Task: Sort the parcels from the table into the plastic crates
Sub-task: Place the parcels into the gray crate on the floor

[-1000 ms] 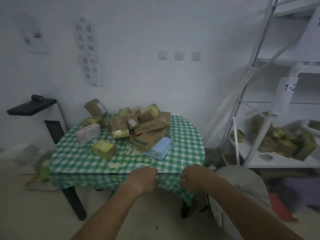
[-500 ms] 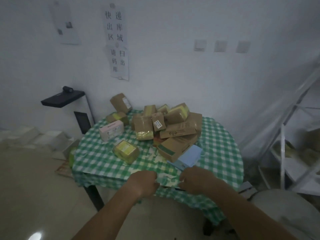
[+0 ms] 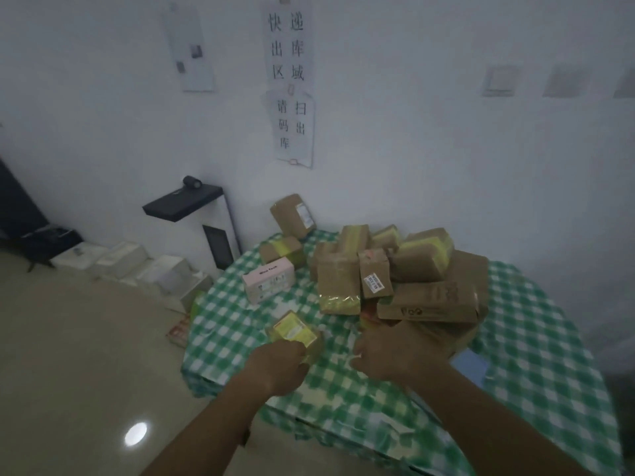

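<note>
Roughly a dozen parcels (image 3: 385, 273) sit on the table (image 3: 536, 355), most heaped toward its far edge, none crated yet. No plastic crates in view, so I can't say where drop-off is.

Left hand (image 3: 280, 364): at the near-left part of the tabletop, knuckles up, fingers curled against the near side of the small yellow-labelled parcel (image 3: 294, 330). Touching it for certain; whether the fingers are actually clamped round it I cannot tell, the fingertips are hidden.

Right hand (image 3: 395, 352): fingers curled under, just in front of the heap's near side, covering a brown parcel at the base. Can't tell if it holds anything. A blue parcel (image 3: 470, 365) pokes out beside the wrist.

Handling, my read:
- Yellow-labelled one: small, looks light, stiff carton. One hand across the two long sides should do. Glossy label or tape may be slick, so grip on the cardboard edges.
- Brown taped boxes: rigid, probably light to moderate. Take from the top of the heap, since pulling from the base likely topples it.
- Flat brown box (image 3: 427, 304) under the stack: wide, needs two hands or a thumb-over-edge grip.
- Pink box (image 3: 268, 282): stands apart near the far-left edge, thin card, don't squeeze.
</note>
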